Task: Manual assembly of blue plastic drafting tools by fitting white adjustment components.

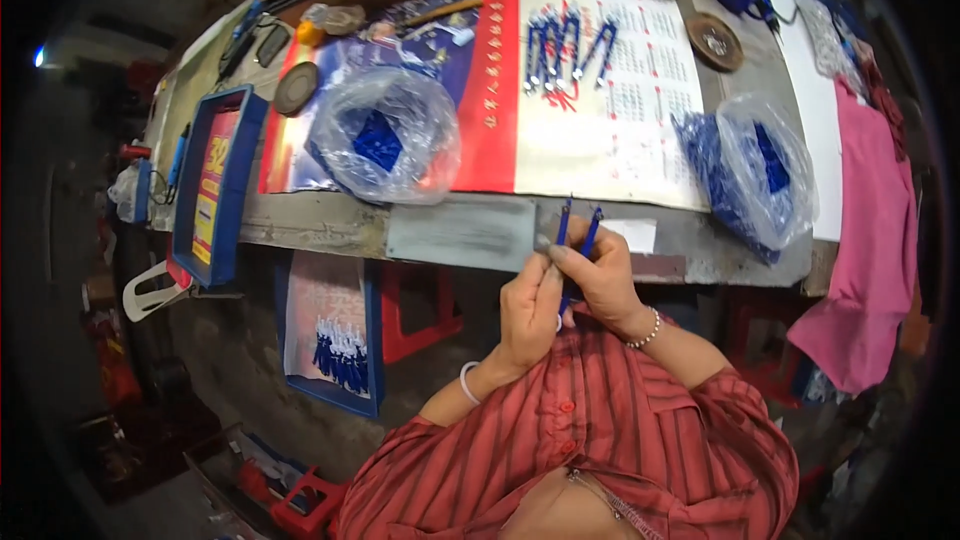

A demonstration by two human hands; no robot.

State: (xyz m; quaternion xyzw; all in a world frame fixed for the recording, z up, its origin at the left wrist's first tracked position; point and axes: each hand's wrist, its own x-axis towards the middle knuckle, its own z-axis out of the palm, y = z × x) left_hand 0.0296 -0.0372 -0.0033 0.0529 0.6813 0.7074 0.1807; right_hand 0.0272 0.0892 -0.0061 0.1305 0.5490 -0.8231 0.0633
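Close to my body, just off the front edge of the table, my left hand (pixel 528 306) and my right hand (pixel 607 275) meet. Between them they pinch a narrow blue strap (pixel 592 232), its two lengths standing up side by side with small dark tips. The fingers of both hands are closed on it, and they hide its middle. Several similar blue straps with silvery ends (pixel 566 48) lie in a row on a printed calendar sheet (pixel 600 165) farther back.
Two clear plastic bags (pixel 425 145) (pixel 795 155) holding blue pieces stand left and right. A grey plate (pixel 462 230) lies at the table edge. A blue tray (pixel 250 130) sits left; a lower blue tray (pixel 375 340) contains blue-and-white bundles. Pink cloth (pixel 865 250) hangs at right.
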